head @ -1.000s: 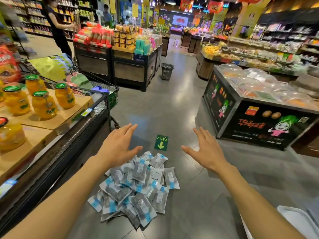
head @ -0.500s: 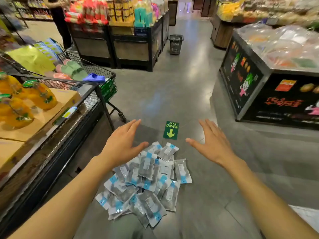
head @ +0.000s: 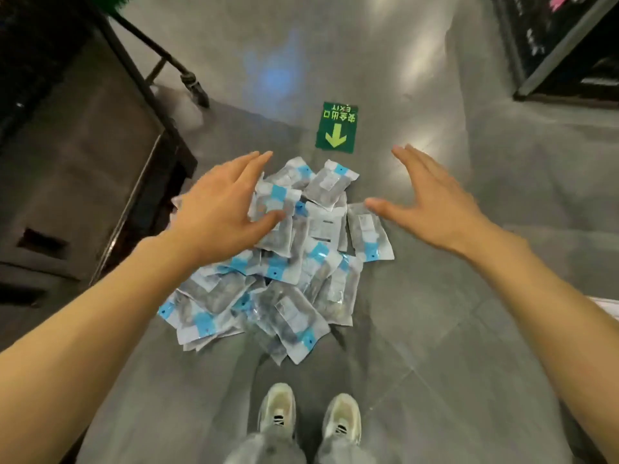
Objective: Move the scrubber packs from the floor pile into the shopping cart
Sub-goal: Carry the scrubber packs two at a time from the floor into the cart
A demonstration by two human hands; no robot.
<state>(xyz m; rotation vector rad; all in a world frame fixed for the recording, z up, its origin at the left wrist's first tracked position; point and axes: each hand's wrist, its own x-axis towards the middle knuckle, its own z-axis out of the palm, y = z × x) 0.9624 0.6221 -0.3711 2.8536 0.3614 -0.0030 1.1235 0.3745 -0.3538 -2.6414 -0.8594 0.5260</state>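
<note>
A pile of several scrubber packs, clear bags with blue and white ends, lies on the grey floor in front of my feet. My left hand hovers over the pile's upper left with fingers spread and straight, holding nothing. My right hand is spread open to the right of the pile, its thumb near the rightmost pack. Of the shopping cart only a lower frame bar and a wheel show at the upper left.
A dark display counter stands close on the left. Another dark display stand fills the upper right corner. A green exit arrow sticker is on the floor just beyond the pile. My two shoes are below the pile.
The view has tilted down sharply and drawn closer to the pile; shelves and the cart basket have left view. Both hands have lowered toward the packs and stay open.
</note>
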